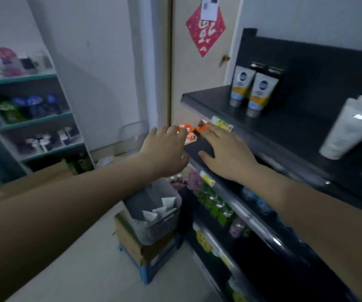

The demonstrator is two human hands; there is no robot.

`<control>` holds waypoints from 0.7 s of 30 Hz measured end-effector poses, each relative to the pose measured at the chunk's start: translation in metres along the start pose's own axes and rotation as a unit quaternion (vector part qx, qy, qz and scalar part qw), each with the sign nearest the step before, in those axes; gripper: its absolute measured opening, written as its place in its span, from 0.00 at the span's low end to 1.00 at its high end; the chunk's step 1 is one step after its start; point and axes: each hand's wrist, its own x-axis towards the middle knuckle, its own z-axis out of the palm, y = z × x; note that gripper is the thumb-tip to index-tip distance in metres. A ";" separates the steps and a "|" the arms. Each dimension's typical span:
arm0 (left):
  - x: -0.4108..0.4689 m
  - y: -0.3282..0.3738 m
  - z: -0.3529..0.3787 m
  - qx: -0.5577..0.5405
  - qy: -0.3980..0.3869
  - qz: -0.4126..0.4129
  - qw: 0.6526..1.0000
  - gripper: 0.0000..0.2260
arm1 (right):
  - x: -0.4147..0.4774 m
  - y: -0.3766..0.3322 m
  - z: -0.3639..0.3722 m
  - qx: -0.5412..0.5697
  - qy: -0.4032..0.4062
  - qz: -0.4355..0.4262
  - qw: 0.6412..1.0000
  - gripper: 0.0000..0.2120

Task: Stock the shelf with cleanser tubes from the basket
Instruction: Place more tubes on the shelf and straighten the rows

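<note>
A grey basket [154, 233] with several white cleanser tubes [168, 202] stands on boxes on the floor, below my hands. On the dark shelf [206, 99] at right two tubes with yellow bands [259, 94] stand upright, and a white tube [348, 131] leans further right, blurred. My left hand [167, 149] and my right hand [226, 153] reach side by side toward the left end of a lower shelf board, fingers spread. Orange and white packets [188, 131] lie just past my fingertips. Neither hand holds anything that I can see.
Lower shelves at right hold green and pink bottles [217, 205]. A cardboard box on a blue crate [151, 269] carries the basket. A teal rack [34, 120] with bottles stands at left. A door with a red paper sign [205, 33] is straight ahead.
</note>
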 end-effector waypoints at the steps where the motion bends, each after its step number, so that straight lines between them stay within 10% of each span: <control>1: -0.001 -0.015 0.012 -0.003 -0.011 -0.002 1.000 0.30 | 0.011 -0.009 0.014 0.008 -0.008 -0.001 1.000 0.28; 21: 0.009 -0.156 0.289 -0.143 -0.281 -0.131 0.940 0.25 | 0.141 -0.072 0.308 0.105 -0.284 -0.082 0.950 0.27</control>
